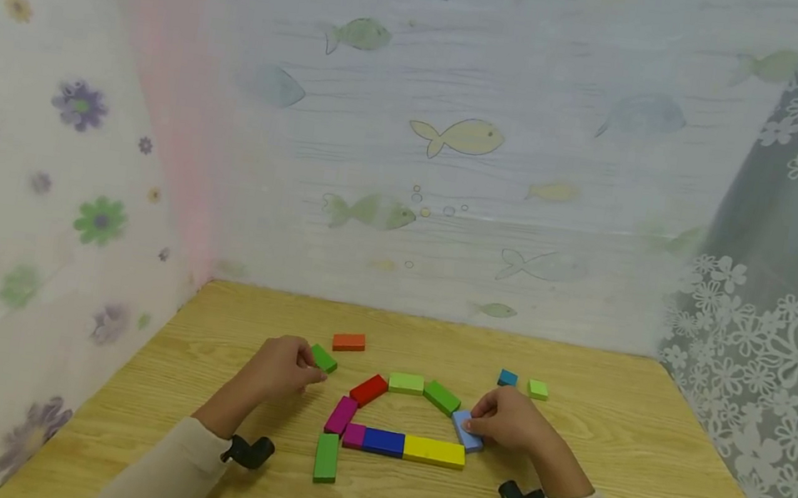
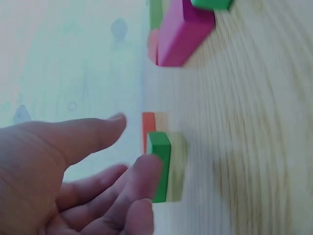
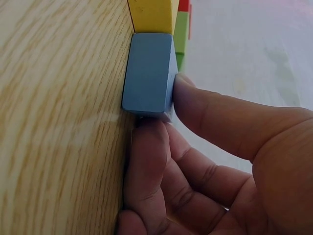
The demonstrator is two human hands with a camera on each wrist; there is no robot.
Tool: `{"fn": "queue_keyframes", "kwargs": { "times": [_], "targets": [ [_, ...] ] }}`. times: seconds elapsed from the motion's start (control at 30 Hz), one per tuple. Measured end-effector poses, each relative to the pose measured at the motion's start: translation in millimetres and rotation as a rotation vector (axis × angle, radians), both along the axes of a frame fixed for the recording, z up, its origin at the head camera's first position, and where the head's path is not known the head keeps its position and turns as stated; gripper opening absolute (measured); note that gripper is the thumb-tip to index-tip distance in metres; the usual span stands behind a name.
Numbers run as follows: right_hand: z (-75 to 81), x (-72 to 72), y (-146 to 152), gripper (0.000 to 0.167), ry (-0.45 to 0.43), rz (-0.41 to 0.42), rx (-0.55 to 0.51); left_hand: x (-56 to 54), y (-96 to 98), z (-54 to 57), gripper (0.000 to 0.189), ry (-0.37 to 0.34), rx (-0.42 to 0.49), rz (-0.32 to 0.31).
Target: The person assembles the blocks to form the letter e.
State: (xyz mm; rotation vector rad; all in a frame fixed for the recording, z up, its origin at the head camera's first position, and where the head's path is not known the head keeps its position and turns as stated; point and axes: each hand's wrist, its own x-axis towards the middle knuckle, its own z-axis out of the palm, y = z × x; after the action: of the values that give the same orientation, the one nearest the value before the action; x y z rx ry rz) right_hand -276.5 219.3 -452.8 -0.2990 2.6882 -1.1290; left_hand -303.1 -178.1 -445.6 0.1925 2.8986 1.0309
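My right hand (image 1: pixel 511 419) is at the right end of an outline of coloured wooden blocks. Its thumb rests on the upper face of a light blue block (image 3: pixel 149 73), and the fingers touch its near side, pinching it. The block lies on the table beside the end of a long yellow block (image 1: pixel 434 452). On the other side, my left hand (image 1: pixel 283 368) hovers close to a green block (image 2: pixel 160 166). Thumb and fingers are spread apart, with nothing between them; one fingertip covers part of the green block in the left wrist view.
The outline also has a dark blue block (image 1: pixel 384 442), a red block (image 1: pixel 368 391) and several magenta and green ones. An orange block (image 1: pixel 349 342) lies farther back. Small blue (image 1: pixel 507 378) and lime (image 1: pixel 538 390) blocks lie at right. A curtain with fish backs the table (image 1: pixel 607 453).
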Motion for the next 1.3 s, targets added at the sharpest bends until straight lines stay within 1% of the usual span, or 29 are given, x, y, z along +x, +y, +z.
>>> {"fn": "queue_keyframes", "kwargs": {
  "times": [0.1, 0.17, 0.27, 0.33, 0.53, 0.73, 0.93, 1.1, 1.3],
  "targets": [
    [0.6, 0.0, -0.6, 0.017, 0.005, -0.001, -0.005, -12.4, -2.3, -3.0, 0.048, 0.032, -0.037, 0.043],
    [0.4, -0.5, -0.8, 0.017, 0.007, -0.002, -0.006, -19.4, -3.7, -5.1, 0.061, 0.048, -0.073, 0.055],
    [-0.6, -1.7, -0.8, 0.017, 0.005, -0.001, -0.006, -27.1, -5.5, -8.1, 0.075, 0.063, -0.121, 0.062],
    [-0.8, -2.1, -0.9, 0.017, 0.005, -0.001, -0.004, -30.2, -6.2, -10.0, 0.081, 0.062, -0.135, 0.064],
    [0.2, -1.6, -1.5, 0.017, 0.008, -0.011, 0.002, -35.9, -4.5, -13.3, 0.088, 0.048, -0.155, 0.059],
    [0.9, -0.6, -1.6, 0.018, 0.006, -0.011, -0.005, -39.2, -1.2, -14.1, 0.087, 0.039, -0.174, 0.048],
    [-0.2, -0.8, -1.1, 0.016, -0.002, -0.033, -0.004, -39.8, 2.1, -11.9, 0.076, 0.043, -0.161, 0.049],
    [-1.5, -1.9, -0.3, 0.018, 0.01, -0.019, 0.009, -41.2, 3.4, -14.4, 0.067, 0.044, -0.153, 0.06],
    [-1.3, -1.5, -0.7, 0.017, 0.01, -0.014, 0.008, -37.5, 4.4, -13.2, 0.062, 0.05, -0.135, 0.073]
  ]
}}
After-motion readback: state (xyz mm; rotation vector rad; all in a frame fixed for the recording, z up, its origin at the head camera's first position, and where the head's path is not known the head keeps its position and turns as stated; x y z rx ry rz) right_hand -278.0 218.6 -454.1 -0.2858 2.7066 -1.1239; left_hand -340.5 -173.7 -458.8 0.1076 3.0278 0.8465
